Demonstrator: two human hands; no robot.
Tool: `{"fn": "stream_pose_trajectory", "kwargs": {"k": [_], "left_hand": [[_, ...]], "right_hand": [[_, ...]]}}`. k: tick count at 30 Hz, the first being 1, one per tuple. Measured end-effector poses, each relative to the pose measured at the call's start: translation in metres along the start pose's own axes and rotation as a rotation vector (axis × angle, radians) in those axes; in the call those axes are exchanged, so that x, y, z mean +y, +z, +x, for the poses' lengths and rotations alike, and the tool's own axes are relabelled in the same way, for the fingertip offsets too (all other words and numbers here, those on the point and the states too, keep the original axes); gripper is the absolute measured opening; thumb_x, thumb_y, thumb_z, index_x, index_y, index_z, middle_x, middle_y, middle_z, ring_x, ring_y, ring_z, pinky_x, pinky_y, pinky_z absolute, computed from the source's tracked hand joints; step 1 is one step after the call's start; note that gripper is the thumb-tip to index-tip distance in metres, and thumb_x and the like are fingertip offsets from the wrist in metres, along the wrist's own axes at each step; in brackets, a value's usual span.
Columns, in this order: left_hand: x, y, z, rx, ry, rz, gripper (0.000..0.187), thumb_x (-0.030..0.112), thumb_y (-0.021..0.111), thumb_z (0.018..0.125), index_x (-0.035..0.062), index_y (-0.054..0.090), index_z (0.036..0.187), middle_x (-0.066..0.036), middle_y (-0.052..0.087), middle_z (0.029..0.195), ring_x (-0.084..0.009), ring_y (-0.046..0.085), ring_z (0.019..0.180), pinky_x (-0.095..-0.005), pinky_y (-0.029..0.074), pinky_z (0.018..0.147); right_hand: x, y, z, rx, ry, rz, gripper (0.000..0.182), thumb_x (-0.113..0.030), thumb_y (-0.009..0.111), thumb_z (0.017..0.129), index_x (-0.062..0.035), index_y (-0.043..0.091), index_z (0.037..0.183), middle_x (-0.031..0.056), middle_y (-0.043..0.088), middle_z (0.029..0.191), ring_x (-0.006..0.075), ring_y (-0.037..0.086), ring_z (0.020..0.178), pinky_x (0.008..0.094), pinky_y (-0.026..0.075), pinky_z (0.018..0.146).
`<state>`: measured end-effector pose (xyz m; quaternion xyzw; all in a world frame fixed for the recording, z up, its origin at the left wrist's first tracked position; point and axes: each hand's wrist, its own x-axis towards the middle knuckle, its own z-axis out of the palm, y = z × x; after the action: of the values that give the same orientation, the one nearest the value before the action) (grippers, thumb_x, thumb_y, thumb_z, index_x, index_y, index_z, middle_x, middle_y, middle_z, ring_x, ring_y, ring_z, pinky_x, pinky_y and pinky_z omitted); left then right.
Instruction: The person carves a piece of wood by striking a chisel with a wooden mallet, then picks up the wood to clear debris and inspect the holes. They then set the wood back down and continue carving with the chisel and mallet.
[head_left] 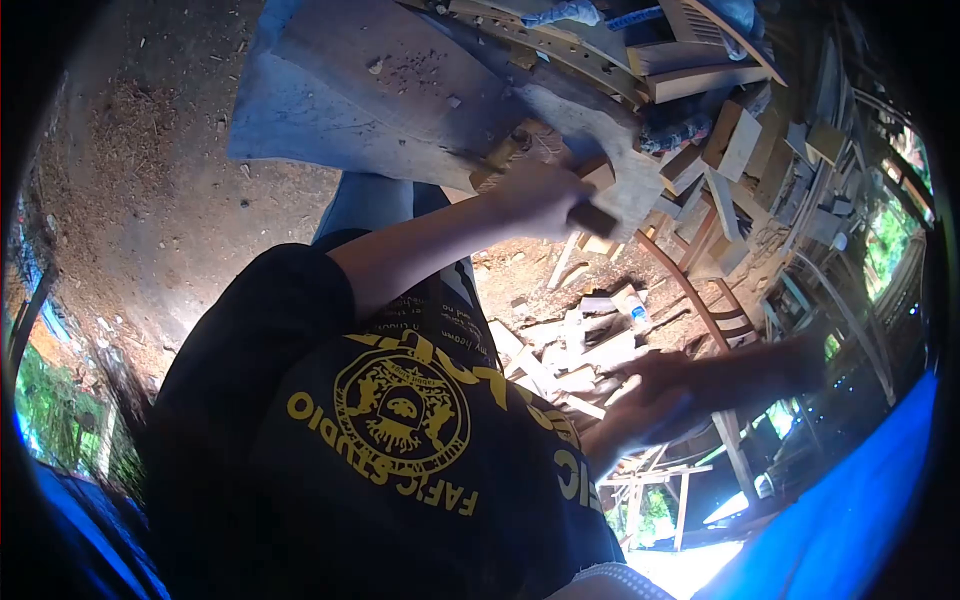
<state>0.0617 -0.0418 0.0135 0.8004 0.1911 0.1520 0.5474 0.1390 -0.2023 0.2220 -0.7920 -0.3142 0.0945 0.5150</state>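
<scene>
My left hand [545, 195] reaches out from a black sleeve. Its fingers are closed around a dark wooden piece [594, 219], whose squared end juts out past the knuckles. Just beyond it lies a pale, shaped board [625, 165], and a lighter wooden edge [600, 178] shows against my fingers. My right hand [650, 405] is low on the right, close to my body and smeared by motion. Its fingers look curled, with a dark brown blurred shape [760, 370] stretching to the right from them; what this is, I cannot make out.
A large brown panel [390, 75] with chips and dust on it lies above my left forearm. Wood offcuts [735, 140] are heaped at the upper right. More pale scraps [595, 345] lie on the dirt floor [150, 190] between my hands. A blue sheet [860, 490] hangs lower right.
</scene>
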Motion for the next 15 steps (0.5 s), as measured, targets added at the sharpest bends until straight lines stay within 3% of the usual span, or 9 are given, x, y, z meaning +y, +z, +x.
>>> {"fn": "stream_pose_trajectory", "kwargs": {"k": [1,2,4,5,8,10,11,12,15], "left_hand": [[0.001,-0.002,-0.002,0.000,-0.272,0.039,0.021,0.020,0.068,0.073,0.0175,0.064,0.093,-0.007,0.064,0.076,-0.0223,0.067,0.068,-0.0405,0.053,0.061],[-0.008,0.000,-0.004,-0.008,-0.267,0.045,0.021,0.020,0.068,0.073,0.0175,0.064,0.093,-0.007,0.064,0.076,-0.0223,0.067,0.068,-0.0405,0.053,0.061],[-0.041,0.011,-0.018,-0.027,-0.457,0.269,0.031,0.020,0.066,0.079,0.0184,0.061,0.110,-0.010,0.064,0.086,-0.0229,0.068,0.070,-0.0361,0.056,0.057],[-0.047,0.010,-0.028,-0.030,-0.389,0.384,0.043,0.020,0.062,0.083,0.0223,0.054,0.125,-0.015,0.059,0.105,-0.0254,0.068,0.067,-0.0351,0.055,0.054],[-0.057,0.026,-0.037,-0.126,-0.340,0.382,0.052,0.019,0.062,0.083,0.0272,0.047,0.132,-0.014,0.053,0.117,-0.0276,0.068,0.073,-0.0366,0.055,0.054],[-0.054,0.036,-0.034,-0.255,-0.277,0.423,0.052,0.018,0.061,0.082,0.0279,0.048,0.132,-0.014,0.051,0.120,-0.0284,0.066,0.082,-0.0369,0.056,0.058],[-0.053,0.041,-0.032,-0.366,-0.228,0.455,0.053,0.017,0.060,0.082,0.0286,0.048,0.132,-0.014,0.049,0.123,-0.0291,0.065,0.091,-0.0371,0.056,0.062],[-0.057,0.050,-0.034,-0.388,-0.214,0.470,0.053,0.017,0.060,0.082,0.0286,0.048,0.132,-0.014,0.049,0.123,-0.0291,0.065,0.091,-0.0371,0.056,0.062],[-0.064,0.073,-0.046,-0.206,0.113,0.613,0.049,0.009,0.055,0.082,0.0284,0.054,0.127,-0.009,0.050,0.114,-0.0283,0.054,0.110,-0.0373,0.052,0.081]], "right_hand": [[0.007,-0.002,-0.003,0.025,0.047,0.003,0.060,-0.034,0.055,0.089,0.0012,0.032,0.132,0.0197,0.057,0.090,0.0263,0.059,0.075,0.0317,0.051,0.059],[0.014,-0.004,-0.007,0.052,0.096,0.009,0.059,-0.032,0.055,0.089,0.0010,0.032,0.132,0.0195,0.057,0.090,0.0263,0.059,0.074,0.0319,0.052,0.059],[0.028,-0.006,-0.018,0.111,0.196,0.029,0.058,-0.029,0.057,0.088,0.0006,0.033,0.132,0.0189,0.058,0.090,0.0262,0.059,0.071,0.0322,0.052,0.059],[0.035,-0.005,-0.024,0.144,0.247,0.040,0.057,-0.027,0.057,0.088,0.0004,0.033,0.132,0.0186,0.058,0.090,0.0262,0.059,0.070,0.0324,0.052,0.059],[0.047,-0.003,-0.037,0.256,0.403,0.072,0.055,-0.022,0.059,0.087,-0.0001,0.034,0.131,0.0178,0.059,0.090,0.0261,0.060,0.066,0.0329,0.053,0.058],[0.046,0.004,-0.031,0.129,0.359,0.138,0.041,-0.024,0.054,0.093,0.0037,0.039,0.119,0.0118,0.059,0.072,0.0197,0.056,0.057,0.0315,0.050,0.058],[0.042,0.014,-0.031,0.252,0.418,0.119,0.045,-0.025,0.055,0.092,0.0034,0.035,0.121,0.0137,0.058,0.071,0.0189,0.055,0.058,0.0313,0.048,0.055],[0.049,0.008,-0.033,0.183,0.451,0.159,0.047,-0.026,0.056,0.092,0.0037,0.034,0.121,0.0151,0.059,0.074,0.0196,0.056,0.058,0.0310,0.049,0.054],[0.057,0.010,-0.037,0.239,0.535,0.137,0.048,-0.025,0.054,0.093,0.0043,0.030,0.122,0.0186,0.060,0.083,0.0227,0.062,0.065,0.0315,0.053,0.054]]}}
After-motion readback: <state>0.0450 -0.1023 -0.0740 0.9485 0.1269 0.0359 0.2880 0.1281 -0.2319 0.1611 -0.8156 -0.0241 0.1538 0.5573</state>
